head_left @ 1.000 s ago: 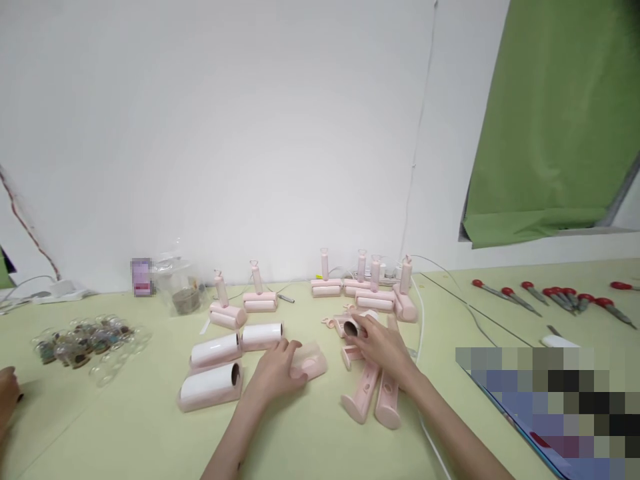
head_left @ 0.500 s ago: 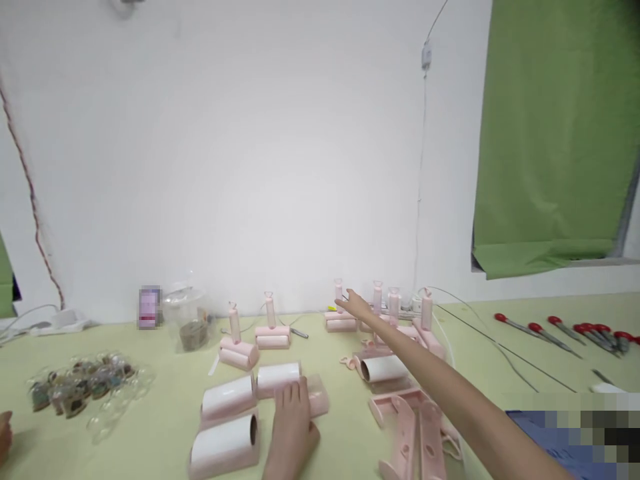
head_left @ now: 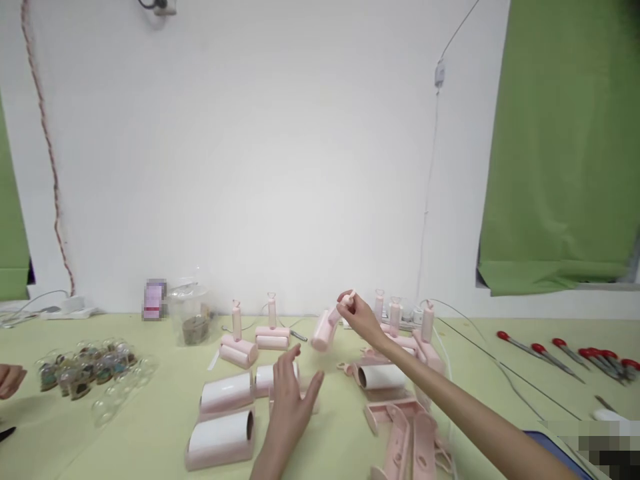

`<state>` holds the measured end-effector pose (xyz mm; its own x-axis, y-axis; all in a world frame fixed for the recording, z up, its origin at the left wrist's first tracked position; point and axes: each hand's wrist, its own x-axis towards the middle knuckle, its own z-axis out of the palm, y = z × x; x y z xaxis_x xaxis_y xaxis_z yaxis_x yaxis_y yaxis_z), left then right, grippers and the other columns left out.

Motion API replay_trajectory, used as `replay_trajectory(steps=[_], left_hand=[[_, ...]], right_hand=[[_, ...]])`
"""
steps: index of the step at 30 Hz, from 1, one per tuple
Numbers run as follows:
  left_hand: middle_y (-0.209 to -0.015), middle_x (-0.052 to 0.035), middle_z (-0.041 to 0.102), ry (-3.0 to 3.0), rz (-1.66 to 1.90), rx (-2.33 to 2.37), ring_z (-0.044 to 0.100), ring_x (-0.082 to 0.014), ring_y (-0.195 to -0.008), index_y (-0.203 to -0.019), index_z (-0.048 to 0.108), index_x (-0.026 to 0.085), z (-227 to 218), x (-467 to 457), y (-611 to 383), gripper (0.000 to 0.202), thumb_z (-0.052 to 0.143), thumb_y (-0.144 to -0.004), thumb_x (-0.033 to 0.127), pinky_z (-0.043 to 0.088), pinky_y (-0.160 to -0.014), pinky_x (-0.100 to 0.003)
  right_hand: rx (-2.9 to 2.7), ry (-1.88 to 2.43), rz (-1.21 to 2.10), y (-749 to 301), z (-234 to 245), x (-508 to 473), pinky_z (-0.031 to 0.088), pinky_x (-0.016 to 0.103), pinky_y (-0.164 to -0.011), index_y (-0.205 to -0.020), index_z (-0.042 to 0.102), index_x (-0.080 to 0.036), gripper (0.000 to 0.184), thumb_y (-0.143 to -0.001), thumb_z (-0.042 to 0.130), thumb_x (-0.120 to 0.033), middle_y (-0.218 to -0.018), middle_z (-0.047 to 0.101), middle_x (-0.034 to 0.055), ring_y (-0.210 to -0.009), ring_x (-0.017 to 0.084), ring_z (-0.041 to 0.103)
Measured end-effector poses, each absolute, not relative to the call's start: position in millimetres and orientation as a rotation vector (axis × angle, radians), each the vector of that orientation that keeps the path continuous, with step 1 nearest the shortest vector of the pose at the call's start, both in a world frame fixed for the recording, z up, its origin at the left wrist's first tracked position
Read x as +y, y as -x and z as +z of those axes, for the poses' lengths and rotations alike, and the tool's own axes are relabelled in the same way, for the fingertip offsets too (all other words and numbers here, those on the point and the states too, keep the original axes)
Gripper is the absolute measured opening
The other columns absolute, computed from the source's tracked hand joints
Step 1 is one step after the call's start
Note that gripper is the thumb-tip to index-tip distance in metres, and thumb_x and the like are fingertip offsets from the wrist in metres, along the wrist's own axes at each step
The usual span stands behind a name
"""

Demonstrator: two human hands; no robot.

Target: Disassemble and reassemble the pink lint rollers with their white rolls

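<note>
My right hand [head_left: 357,317] is stretched far out and closed on the handle of a pink lint roller [head_left: 327,328], which hangs tilted above the table. My left hand [head_left: 291,397] hovers open, fingers spread, over white paper rolls [head_left: 227,393] that lie in pink holders [head_left: 220,440]. More assembled pink lint rollers [head_left: 273,330] stand upright along the back. A further white roll [head_left: 383,377] lies to the right of my left hand, with loose pink covers [head_left: 410,437] in front of it.
Screwdrivers with red handles [head_left: 565,350] lie at the right. A clear plastic tub [head_left: 193,313] and a tray of small jars [head_left: 85,373] stand at the left. Another person's hand [head_left: 10,380] shows at the left edge. A white cable [head_left: 467,330] runs across the yellow-green table [head_left: 135,433].
My right hand has taken one lint roller from the back row and lifted it, tilted, towards me. My left hand has risen off the pink cover and spread open.
</note>
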<state>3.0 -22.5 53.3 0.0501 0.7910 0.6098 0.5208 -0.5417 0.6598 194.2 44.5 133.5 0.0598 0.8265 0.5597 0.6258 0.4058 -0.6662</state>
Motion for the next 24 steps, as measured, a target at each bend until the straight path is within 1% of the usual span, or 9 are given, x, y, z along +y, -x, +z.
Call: replay_trajectory(steps=[2, 5, 8, 10, 12, 15, 17, 20, 24], left_hand=[[-0.118, -0.0118, 0.047, -1.999, 1.503, 1.182, 0.040, -0.0248, -0.113, -0.116, 0.038, 0.018, 67.9, -29.7, -4.1, 0.046, 0.050, -0.077, 0.038, 0.032, -0.094, -0.042], [-0.119, -0.0073, 0.049, -2.026, 1.241, 0.921, 0.043, -0.0232, -0.112, -0.112, 0.043, 0.022, 80.9, -43.2, -9.1, 0.047, 0.059, -0.070, 0.035, 0.034, -0.094, -0.037], [-0.085, -0.0046, 0.064, -1.956, 0.957, 0.761, 0.059, -0.0179, -0.078, -0.090, 0.051, 0.018, 74.2, -52.8, -20.4, 0.026, 0.052, -0.075, 0.038, 0.044, -0.070, -0.028], [-0.054, 0.0011, 0.059, -1.804, 0.906, 0.771, 0.054, -0.0127, -0.049, -0.074, 0.046, 0.017, 61.8, -54.2, -28.7, 0.025, 0.044, -0.078, 0.042, 0.039, -0.049, -0.022], [-0.041, 0.0056, 0.050, -1.654, 0.967, 0.813, 0.045, -0.0097, -0.037, -0.068, 0.040, 0.019, 49.7, -52.7, -34.8, 0.027, 0.044, -0.076, 0.045, 0.031, -0.041, -0.020], [-0.039, 0.0070, 0.046, -1.551, 1.113, 0.860, 0.042, -0.0089, -0.036, -0.066, 0.037, 0.020, 39.8, -49.2, -38.3, 0.027, 0.045, -0.073, 0.045, 0.031, -0.041, -0.020], [-0.042, 0.0077, 0.044, -1.567, 1.110, 0.890, 0.043, -0.0089, -0.036, -0.065, 0.037, 0.020, 38.6, -48.1, -36.9, 0.025, 0.047, -0.071, 0.042, 0.032, -0.041, -0.020], [-0.049, 0.0075, 0.040, -1.728, 0.969, 0.935, 0.043, -0.0082, -0.038, -0.060, 0.037, 0.020, 40.9, -49.3, -31.4, 0.019, 0.050, -0.069, 0.031, 0.032, -0.040, -0.020], [-0.055, 0.0059, 0.040, -1.944, 0.914, 1.003, 0.042, -0.0082, -0.045, -0.058, 0.038, 0.019, 46.9, -52.9, -25.6, 0.013, 0.047, -0.068, 0.021, 0.034, -0.044, -0.020]], right_hand=[[-1.718, 1.215, 0.288, -193.5, 135.8, 7.3, 0.037, 0.023, -0.053, -0.086, 0.050, -0.020, 0.011, -0.077, 0.048, -0.026, -0.060, 0.043, -0.0058, -0.055, 0.011, 0.044], [-1.801, 1.087, 0.502, -184.8, 123.6, -41.5, 0.034, 0.021, -0.047, -0.083, 0.051, -0.020, 0.011, -0.076, 0.050, -0.029, -0.060, 0.041, -0.0047, -0.052, 0.011, 0.041], [-1.708, 0.927, 0.899, -177.0, 101.7, -68.2, 0.033, 0.021, -0.046, -0.096, 0.047, -0.022, 0.021, -0.077, 0.051, -0.031, -0.064, 0.042, -0.0046, -0.049, 0.009, 0.038], [-1.537, 0.817, 1.106, -176.9, 90.2, -74.3, 0.032, 0.020, -0.044, -0.094, 0.045, -0.022, 0.020, -0.077, 0.049, -0.032, -0.071, 0.044, -0.0033, -0.046, 0.007, 0.034], [-1.346, 0.763, 1.178, -180.7, 84.2, -76.2, 0.032, 0.021, -0.044, -0.084, 0.045, -0.021, 0.014, -0.079, 0.046, -0.034, -0.076, 0.043, -0.0011, -0.048, 0.007, 0.035], [-1.273, 0.822, 1.077, -189.1, 81.9, -78.9, 0.036, 0.021, -0.047, -0.088, 0.044, -0.022, 0.019, -0.083, 0.040, -0.040, -0.070, 0.043, -0.0015, -0.054, 0.011, 0.041], [-1.359, 0.907, 1.007, -194.3, 81.5, -81.9, 0.031, 0.020, -0.044, -0.095, 0.041, -0.024, 0.024, -0.085, 0.036, -0.045, -0.058, 0.037, -0.0059, -0.046, 0.010, 0.035], [-1.452, 0.951, 1.060, -199.8, 80.9, -86.3, 0.020, 0.018, -0.039, -0.088, 0.038, -0.024, 0.022, -0.086, 0.033, -0.046, -0.056, 0.029, -0.0088, -0.040, 0.007, 0.020], [-1.577, 0.955, 0.941, -202.0, 80.9, -87.6, 0.029, 0.021, -0.044, -0.087, 0.043, -0.024, 0.020, -0.086, 0.037, -0.042, -0.063, 0.035, -0.0058, -0.045, 0.008, 0.031]])
